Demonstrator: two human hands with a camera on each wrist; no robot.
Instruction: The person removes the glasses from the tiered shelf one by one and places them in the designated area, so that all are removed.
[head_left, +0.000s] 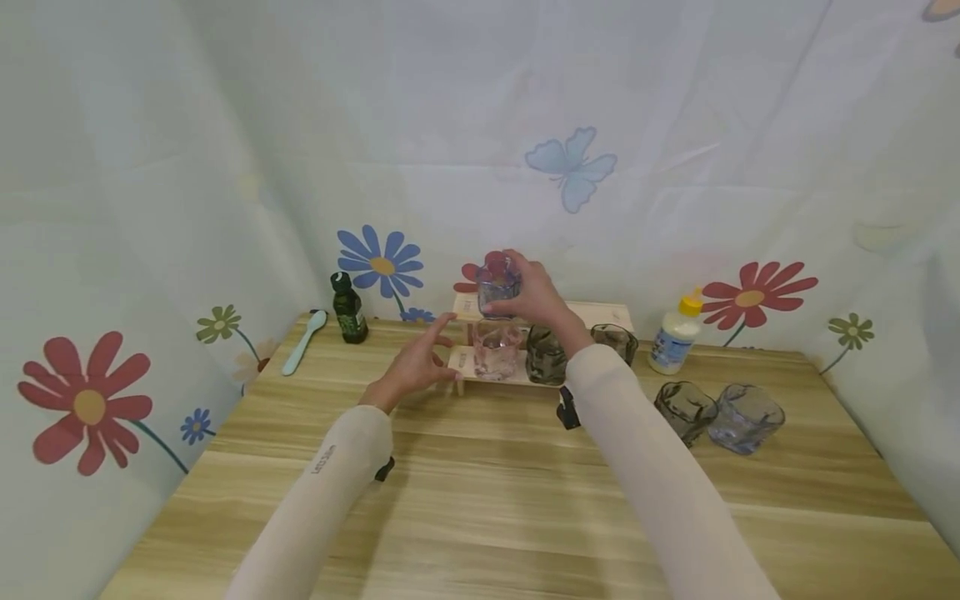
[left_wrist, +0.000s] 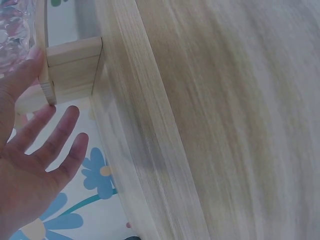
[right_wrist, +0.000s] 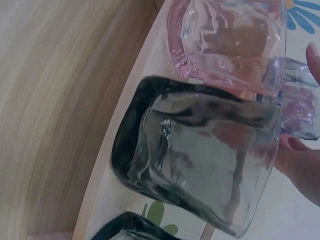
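My right hand (head_left: 536, 292) grips a blue-tinted clear glass (head_left: 498, 292) at the left end of the upper step of a small wooden stand (head_left: 611, 315); I cannot tell whether its base touches the wood. My left hand (head_left: 414, 364) is at the stand's left end, fingers spread. In the left wrist view its thumb (left_wrist: 25, 72) touches the lower board's end. Below the held glass, a pink glass (head_left: 497, 354) stands on the lower step. A dark grey glass (right_wrist: 195, 155) is beside it, and another dark glass (head_left: 615, 340) sits farther right, partly behind my right arm.
On the table at right stand a dark glass (head_left: 686, 410) and a clear bluish glass (head_left: 745, 418). A white bottle with a yellow cap (head_left: 673, 337) is behind them. At the back left are a dark green bottle (head_left: 348, 310) and a pale green spoon (head_left: 303, 343). A flowered curtain (head_left: 420, 167) hangs behind.
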